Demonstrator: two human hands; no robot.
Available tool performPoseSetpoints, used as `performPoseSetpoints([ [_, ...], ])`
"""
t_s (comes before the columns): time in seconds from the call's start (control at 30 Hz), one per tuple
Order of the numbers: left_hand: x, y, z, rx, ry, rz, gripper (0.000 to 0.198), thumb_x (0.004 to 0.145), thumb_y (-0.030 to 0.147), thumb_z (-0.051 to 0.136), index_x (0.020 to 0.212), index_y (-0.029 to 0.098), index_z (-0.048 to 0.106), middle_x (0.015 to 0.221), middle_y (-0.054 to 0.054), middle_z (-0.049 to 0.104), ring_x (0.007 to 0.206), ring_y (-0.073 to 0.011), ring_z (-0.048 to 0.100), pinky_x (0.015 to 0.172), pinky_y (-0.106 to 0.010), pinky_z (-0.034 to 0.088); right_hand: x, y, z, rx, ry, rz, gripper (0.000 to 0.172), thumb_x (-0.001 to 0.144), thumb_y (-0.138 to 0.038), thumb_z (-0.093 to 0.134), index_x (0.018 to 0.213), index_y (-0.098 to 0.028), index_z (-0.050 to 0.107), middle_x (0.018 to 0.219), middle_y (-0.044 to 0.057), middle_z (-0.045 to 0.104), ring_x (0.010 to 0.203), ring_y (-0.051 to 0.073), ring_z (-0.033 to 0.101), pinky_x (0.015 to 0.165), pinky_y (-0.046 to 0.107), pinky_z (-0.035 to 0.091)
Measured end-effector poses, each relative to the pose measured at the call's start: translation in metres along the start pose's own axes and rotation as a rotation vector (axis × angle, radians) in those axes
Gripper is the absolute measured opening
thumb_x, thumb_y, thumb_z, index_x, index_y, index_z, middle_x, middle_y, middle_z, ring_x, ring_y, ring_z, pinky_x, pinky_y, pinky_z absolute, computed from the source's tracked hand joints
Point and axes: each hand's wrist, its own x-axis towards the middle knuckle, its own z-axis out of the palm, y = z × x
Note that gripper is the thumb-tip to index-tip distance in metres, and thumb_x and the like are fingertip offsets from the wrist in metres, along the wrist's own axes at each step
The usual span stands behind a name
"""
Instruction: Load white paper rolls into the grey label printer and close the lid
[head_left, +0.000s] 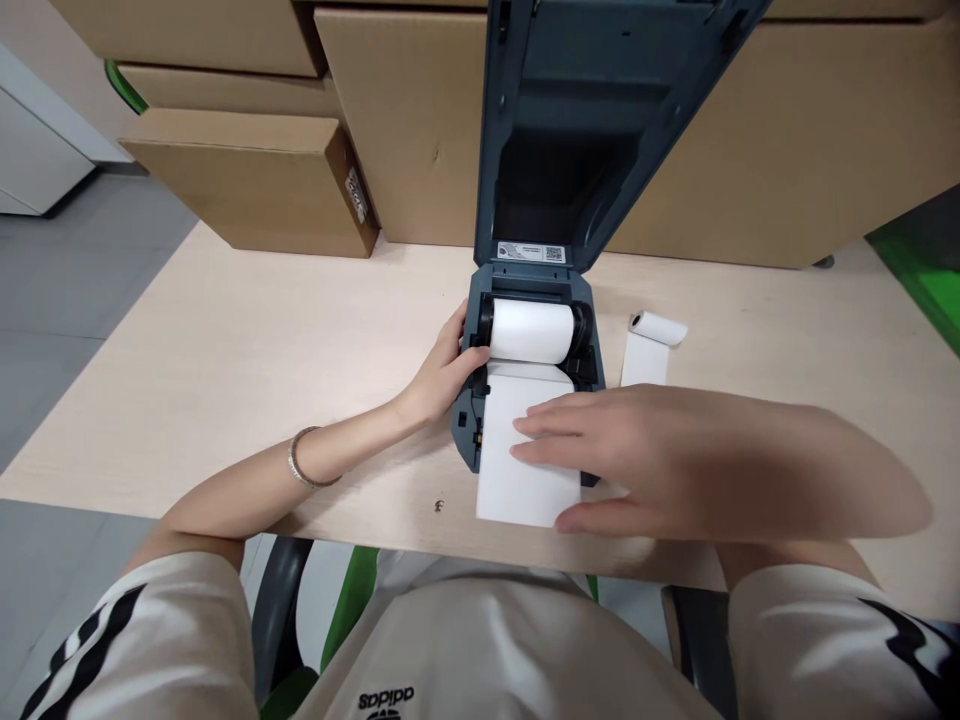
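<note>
A dark blue-grey label printer (466, 425) stands on the table with its lid (551, 110) raised upright. Inside sits a roll of white label paper (531, 331) between black holders. Its loose strip (517, 490) runs toward me over the printer's front. My left hand (442, 370) is closed on the printer's left side, thumb on the inner edge by the roll, fingers along the outside. Over the strip lies my right hand (607, 440), fingers outstretched and apart, thumb near the strip's lower right corner; whether it presses the paper cannot be told.
A smaller paper roll (658, 328), partly unrolled, lies right of the printer. Large cardboard boxes (420, 120) form a wall behind, and a flatter carton (247, 190) stands at the left back. The table's front edge (405, 540) runs close to my body.
</note>
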Motion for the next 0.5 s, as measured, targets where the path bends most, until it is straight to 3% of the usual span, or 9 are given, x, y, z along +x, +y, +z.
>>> performPoseSetpoints([
  [0.07, 0.000, -0.004, 0.006, -0.120, 0.023, 0.021, 0.069, 0.102, 0.054, 0.066, 0.163, 0.025, 0.056, 0.181, -0.007, 0.052, 0.173, -0.0379, 0.043, 0.147, -0.057, 0.030, -0.006, 0.007, -0.022, 0.076, -0.016, 0.041, 0.043, 0.105, -0.060, 0.067, 0.129, -0.030, 0.085, 0.131, 0.007, 0.084, 0.111, 0.031, 0.081, 0.087, 0.042, 0.064],
  [0.13, 0.000, -0.007, 0.013, -0.243, 0.044, 0.057, 0.066, 0.106, 0.064, 0.062, 0.161, 0.028, 0.060, 0.179, -0.005, 0.056, 0.172, -0.0370, 0.044, 0.147, -0.055, 0.031, -0.018, 0.020, -0.046, 0.132, 0.053, 0.112, 0.045, 0.106, -0.067, 0.063, 0.124, -0.032, 0.086, 0.120, 0.005, 0.085, 0.102, 0.029, 0.080, 0.082, 0.040, 0.062],
  [0.17, 0.000, -0.009, 0.015, -0.286, 0.051, 0.067, 0.065, 0.107, 0.066, 0.060, 0.159, 0.029, 0.062, 0.178, -0.005, 0.058, 0.172, -0.0362, 0.045, 0.147, -0.054, 0.032, -0.024, 0.029, -0.057, 0.137, 0.125, 0.173, 0.048, 0.105, -0.072, 0.061, 0.113, -0.032, 0.086, 0.109, 0.005, 0.084, 0.094, 0.028, 0.078, 0.079, 0.040, 0.061],
  [0.23, 0.000, -0.012, 0.018, -0.335, 0.061, 0.065, 0.061, 0.109, 0.067, 0.058, 0.156, 0.029, 0.066, 0.174, -0.004, 0.062, 0.170, -0.0351, 0.048, 0.146, -0.054, 0.034, -0.032, 0.053, -0.074, 0.108, 0.421, 0.367, 0.053, 0.102, -0.080, 0.062, 0.094, -0.031, 0.080, 0.090, 0.007, 0.078, 0.088, 0.028, 0.073, 0.082, 0.043, 0.060],
  [0.3, -0.001, -0.014, 0.017, -0.354, 0.072, 0.054, 0.060, 0.109, 0.067, 0.057, 0.153, 0.029, 0.069, 0.173, -0.004, 0.063, 0.170, -0.0350, 0.048, 0.146, -0.054, 0.034, -0.030, 0.081, -0.082, 0.092, 0.815, 0.507, 0.052, 0.100, -0.081, 0.061, 0.105, -0.032, 0.077, 0.106, 0.010, 0.079, 0.105, 0.032, 0.072, 0.098, 0.047, 0.060],
  [0.37, -0.001, -0.017, 0.015, -0.360, 0.092, 0.047, 0.060, 0.108, 0.069, 0.057, 0.151, 0.029, 0.072, 0.172, -0.004, 0.065, 0.172, -0.0354, 0.045, 0.147, -0.055, 0.032, -0.018, 0.106, -0.082, 0.140, 1.059, 0.489, 0.064, 0.101, -0.078, 0.054, 0.148, -0.036, 0.067, 0.153, 0.010, 0.070, 0.140, 0.035, 0.063, 0.118, 0.050, 0.053],
  [0.43, -0.002, -0.020, 0.013, -0.366, 0.125, 0.036, 0.060, 0.107, 0.071, 0.057, 0.149, 0.030, 0.073, 0.170, -0.004, 0.067, 0.173, -0.0354, 0.044, 0.148, -0.054, 0.030, -0.002, 0.122, -0.080, 0.225, 1.050, 0.400, 0.086, 0.100, -0.080, 0.038, 0.177, -0.044, 0.034, 0.178, 0.001, 0.051, 0.163, 0.033, 0.046, 0.127, 0.052, 0.047],
  [0.5, -0.003, -0.022, 0.011, -0.386, 0.153, 0.013, 0.060, 0.108, 0.072, 0.056, 0.147, 0.030, 0.074, 0.167, -0.003, 0.069, 0.172, -0.0356, 0.045, 0.147, -0.055, 0.030, 0.012, 0.128, -0.078, 0.253, 0.874, 0.391, 0.099, 0.092, -0.088, 0.009, 0.184, -0.050, 0.009, 0.173, -0.003, 0.057, 0.166, 0.033, 0.040, 0.126, 0.054, 0.046],
])
